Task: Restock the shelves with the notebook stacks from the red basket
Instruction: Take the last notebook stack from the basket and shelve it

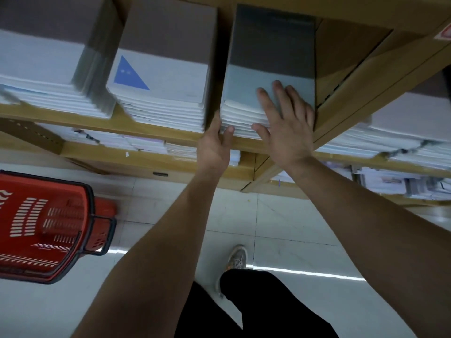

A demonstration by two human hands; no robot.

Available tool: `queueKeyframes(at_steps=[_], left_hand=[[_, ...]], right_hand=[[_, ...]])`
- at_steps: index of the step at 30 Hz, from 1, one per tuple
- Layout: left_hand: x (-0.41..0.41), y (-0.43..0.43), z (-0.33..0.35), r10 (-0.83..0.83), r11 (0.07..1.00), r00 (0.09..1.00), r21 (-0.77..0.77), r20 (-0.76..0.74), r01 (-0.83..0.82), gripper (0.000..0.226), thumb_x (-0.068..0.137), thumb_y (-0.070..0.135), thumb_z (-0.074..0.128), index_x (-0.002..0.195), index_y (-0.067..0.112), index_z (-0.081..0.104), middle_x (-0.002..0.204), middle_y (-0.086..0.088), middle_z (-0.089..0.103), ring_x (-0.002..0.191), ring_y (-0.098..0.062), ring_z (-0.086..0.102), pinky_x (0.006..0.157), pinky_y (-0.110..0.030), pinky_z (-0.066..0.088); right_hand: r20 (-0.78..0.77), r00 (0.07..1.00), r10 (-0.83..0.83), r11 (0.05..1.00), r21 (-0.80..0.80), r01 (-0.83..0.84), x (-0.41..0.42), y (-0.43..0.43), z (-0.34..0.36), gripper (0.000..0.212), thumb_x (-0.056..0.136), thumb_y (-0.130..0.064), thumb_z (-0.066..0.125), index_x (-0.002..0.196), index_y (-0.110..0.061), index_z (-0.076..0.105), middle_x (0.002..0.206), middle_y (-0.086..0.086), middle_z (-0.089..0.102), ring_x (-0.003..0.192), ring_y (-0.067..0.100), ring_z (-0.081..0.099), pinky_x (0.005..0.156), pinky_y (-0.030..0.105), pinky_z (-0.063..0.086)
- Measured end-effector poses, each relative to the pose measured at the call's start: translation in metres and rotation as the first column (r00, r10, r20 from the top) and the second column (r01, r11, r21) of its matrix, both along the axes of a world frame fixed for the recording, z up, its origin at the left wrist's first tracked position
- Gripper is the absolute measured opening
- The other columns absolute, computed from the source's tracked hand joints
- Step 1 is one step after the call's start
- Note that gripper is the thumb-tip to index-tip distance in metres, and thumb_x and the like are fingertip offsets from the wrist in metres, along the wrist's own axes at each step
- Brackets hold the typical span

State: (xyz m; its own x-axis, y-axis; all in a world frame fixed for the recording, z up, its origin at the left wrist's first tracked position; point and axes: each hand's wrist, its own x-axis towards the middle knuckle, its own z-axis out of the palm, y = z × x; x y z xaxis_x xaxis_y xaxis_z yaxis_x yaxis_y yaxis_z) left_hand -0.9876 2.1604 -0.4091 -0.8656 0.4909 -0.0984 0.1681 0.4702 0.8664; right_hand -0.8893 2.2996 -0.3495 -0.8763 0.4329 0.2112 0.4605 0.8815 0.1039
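A stack of notebooks with a grey-blue cover [256, 76] lies on the wooden shelf [156, 131], at the right end of its bay. My right hand [285, 123] lies flat on the stack's top near its front right corner, fingers straight and spread. At the stack's front left corner my left hand [216, 145] touches the page edges with its thumb, its fingers reaching into the gap along the stack's left side. The red basket [46, 228] stands on the floor at the lower left and looks empty inside.
Left of the grey-blue stack sit a white stack with a blue triangle [161, 76] and a further white stack [48, 69]. A wooden divider [346, 76] bounds the stack on its right. Lower shelves hold more paper goods. My shoe [235, 258] is on the tiled floor.
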Motion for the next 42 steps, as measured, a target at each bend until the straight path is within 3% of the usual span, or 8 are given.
queueKeyframes(at_steps=[6, 14, 17, 21, 24, 27, 36, 42], left_hand=[[-0.006, 0.008, -0.006, 0.050, 0.998, 0.995, -0.044, -0.082, -0.054, 0.059, 0.099, 0.065, 0.036, 0.143, 0.029, 0.051, 0.097, -0.003, 0.074, 0.090, -0.026, 0.069, 0.084, -0.044, 0.057], [-0.016, -0.043, 0.026, -0.112, 0.984, 0.993, -0.139, -0.019, 0.109, 0.050, 0.101, 0.047, 0.049, 0.145, 0.024, 0.051, 0.130, 0.000, 0.068, 0.115, -0.019, 0.066, 0.099, -0.040, 0.053], [-0.030, -0.089, 0.047, -0.007, 0.995, 0.961, -0.099, -0.276, -0.021, 0.035, 0.098, 0.032, 0.057, 0.130, 0.019, 0.063, 0.118, 0.000, 0.071, 0.103, -0.020, 0.069, 0.089, -0.040, 0.056], [-0.068, -0.112, 0.067, -0.038, 0.968, 0.696, -0.199, -0.717, -0.152, 0.045, 0.094, 0.033, 0.057, 0.136, 0.015, 0.057, 0.134, -0.014, 0.056, 0.123, -0.036, 0.051, 0.099, -0.047, 0.045], [-0.085, -0.098, 0.067, -0.349, 0.817, 0.734, -0.573, -0.583, -0.067, 0.071, 0.102, 0.052, 0.036, 0.162, 0.025, 0.010, 0.170, -0.009, 0.006, 0.156, -0.035, 0.004, 0.124, -0.051, 0.011], [-0.094, -0.089, 0.054, -0.453, 0.723, 0.757, -0.691, -0.471, 0.002, 0.077, 0.103, 0.057, 0.028, 0.159, 0.030, -0.018, 0.168, -0.002, -0.020, 0.154, -0.031, -0.019, 0.125, -0.050, -0.002], [-0.098, -0.090, 0.080, -0.509, 0.625, 0.799, -0.775, -0.319, 0.089, 0.089, 0.098, 0.055, 0.045, 0.159, 0.033, -0.017, 0.167, 0.000, -0.022, 0.154, -0.031, -0.018, 0.124, -0.046, -0.001], [-0.089, -0.119, 0.168, -0.387, 0.693, 0.895, -0.710, -0.221, 0.124, 0.077, 0.099, 0.053, 0.048, 0.162, 0.029, 0.012, 0.168, -0.001, 0.020, 0.152, -0.027, 0.022, 0.116, -0.045, 0.031]], right_hand=[[-0.038, 0.999, -0.029, 0.997, 0.074, 0.031, -0.008, 0.001, -0.011, 0.072, 0.097, -0.057, 0.048, 0.159, -0.029, 0.025, 0.163, 0.008, 0.030, 0.146, 0.033, 0.031, 0.110, 0.045, 0.026], [0.027, 0.997, -0.068, 0.993, -0.096, 0.070, -0.021, -0.025, 0.026, 0.071, 0.095, -0.061, 0.044, 0.156, -0.028, 0.029, 0.163, 0.007, 0.026, 0.148, 0.032, 0.024, 0.115, 0.049, 0.022], [0.038, 0.999, 0.027, 0.987, -0.158, -0.020, -0.049, -0.042, 0.033, 0.070, 0.099, -0.062, 0.033, 0.159, -0.026, 0.023, 0.167, 0.005, 0.018, 0.152, 0.029, 0.018, 0.120, 0.046, 0.015], [0.037, 0.999, -0.004, 0.977, -0.213, 0.012, -0.062, -0.047, 0.021, 0.076, 0.100, -0.063, 0.032, 0.161, -0.028, 0.005, 0.169, 0.002, 0.008, 0.154, 0.026, 0.010, 0.119, 0.047, 0.014], [0.057, 0.998, 0.001, 0.979, -0.205, 0.011, -0.061, -0.045, 0.022, 0.080, 0.097, -0.063, 0.038, 0.161, -0.028, 0.004, 0.169, 0.003, 0.007, 0.154, 0.027, 0.010, 0.118, 0.047, 0.016], [0.080, 0.997, 0.001, 0.979, -0.203, 0.016, -0.063, -0.045, 0.023, 0.086, 0.094, -0.063, 0.045, 0.161, -0.028, 0.004, 0.168, 0.003, 0.008, 0.153, 0.028, 0.010, 0.117, 0.048, 0.017], [0.162, 0.987, 0.001, 0.956, -0.289, 0.046, -0.062, -0.048, 0.037, 0.089, 0.093, -0.056, 0.051, 0.161, -0.029, 0.001, 0.169, 0.000, -0.001, 0.154, 0.025, 0.003, 0.120, 0.046, 0.009], [0.264, 0.958, -0.112, 0.871, -0.438, 0.223, -0.050, -0.089, 0.089, 0.082, 0.096, -0.064, 0.043, 0.161, -0.027, 0.009, 0.168, 0.004, 0.005, 0.154, 0.028, 0.002, 0.123, 0.047, 0.008]])
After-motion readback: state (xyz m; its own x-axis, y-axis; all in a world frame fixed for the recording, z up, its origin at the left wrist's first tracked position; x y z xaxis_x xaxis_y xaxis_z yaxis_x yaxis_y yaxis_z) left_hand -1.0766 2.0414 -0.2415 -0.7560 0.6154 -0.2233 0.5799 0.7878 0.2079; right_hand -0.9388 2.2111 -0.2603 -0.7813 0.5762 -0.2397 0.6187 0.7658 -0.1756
